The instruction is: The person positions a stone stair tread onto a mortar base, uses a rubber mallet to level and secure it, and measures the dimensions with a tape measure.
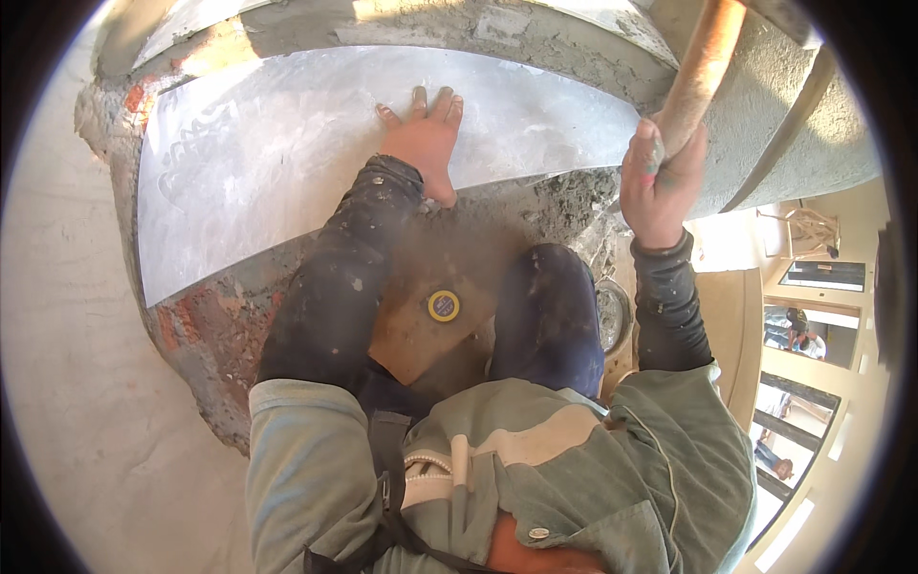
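Observation:
My left hand lies palm down with fingers spread on a smooth, pale grey slab. The slab is curved and rests on a step of rough mortar and red brick. In my right hand is the thick wooden handle of a mallet, with my fingers wrapped around it. Its dark grey head is cut off at the upper right, so its full shape is hidden. The mallet is raised beside the slab's right end.
Wet grey mortar lies along the slab's near edge. A round yellow-rimmed object sits on a brown surface between my knees. A curved grey wall rises at right, near a bucket-like rim. People show through openings far right.

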Demonstrator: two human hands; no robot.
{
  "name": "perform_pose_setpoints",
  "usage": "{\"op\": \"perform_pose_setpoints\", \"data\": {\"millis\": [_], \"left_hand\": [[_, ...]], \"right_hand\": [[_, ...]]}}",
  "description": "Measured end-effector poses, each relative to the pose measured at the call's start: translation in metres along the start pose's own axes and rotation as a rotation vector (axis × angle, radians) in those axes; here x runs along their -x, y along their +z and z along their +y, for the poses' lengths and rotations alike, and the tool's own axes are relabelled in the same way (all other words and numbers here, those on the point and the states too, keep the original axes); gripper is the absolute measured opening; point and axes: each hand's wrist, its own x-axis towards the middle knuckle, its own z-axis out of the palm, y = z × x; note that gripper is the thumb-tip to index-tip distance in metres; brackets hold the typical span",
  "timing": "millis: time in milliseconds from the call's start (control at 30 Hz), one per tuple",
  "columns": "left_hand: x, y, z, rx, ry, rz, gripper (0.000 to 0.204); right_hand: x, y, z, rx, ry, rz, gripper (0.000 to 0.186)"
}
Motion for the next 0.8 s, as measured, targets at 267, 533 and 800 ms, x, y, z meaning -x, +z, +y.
{"op": "perform_pose_setpoints", "data": {"millis": [267,533,800], "left_hand": [[-0.001,-0.012,0.000,0.020,-0.019,-0.041,0.138],[0.002,-0.009,-0.004,0.046,0.008,0.031,0.136],[0.070,0.030,-0.020,-0.008,-0.139,0.104,0.116]], "right_hand": [[-0.014,0.006,0.001,0.275,0.142,-0.282,0.029],[-0.010,0.012,0.002,0.228,0.225,-0.417,0.034],[-0.017,0.036,-0.063,-0.351,-0.036,0.006,0.022]]}}
